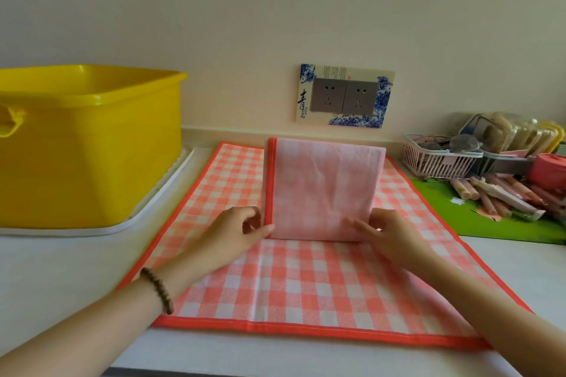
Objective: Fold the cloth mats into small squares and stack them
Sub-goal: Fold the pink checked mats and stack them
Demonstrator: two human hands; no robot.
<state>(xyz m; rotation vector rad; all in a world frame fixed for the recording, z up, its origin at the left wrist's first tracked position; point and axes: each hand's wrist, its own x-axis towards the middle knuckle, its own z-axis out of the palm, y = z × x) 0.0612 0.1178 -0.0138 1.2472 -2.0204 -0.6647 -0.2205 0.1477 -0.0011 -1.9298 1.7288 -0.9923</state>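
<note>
counter [46, 269]; checked mat [306, 278] flat; folded mat [321, 187] perhaps pinched; cream wall [275, 9]

The checked mat [306, 278] is woven cloth, matt, with a stitched orange hem. The folded mat [321, 190] shows a paler, finely textured back. The yellow tub [92, 147] is glossy plastic; the bench [61, 263] looks smooth and pale.

Bare counter [61, 266] lies open at lower left; a yellow tub [92, 147] blocks the left, a cluttered basket [438, 159] the right.
</note>
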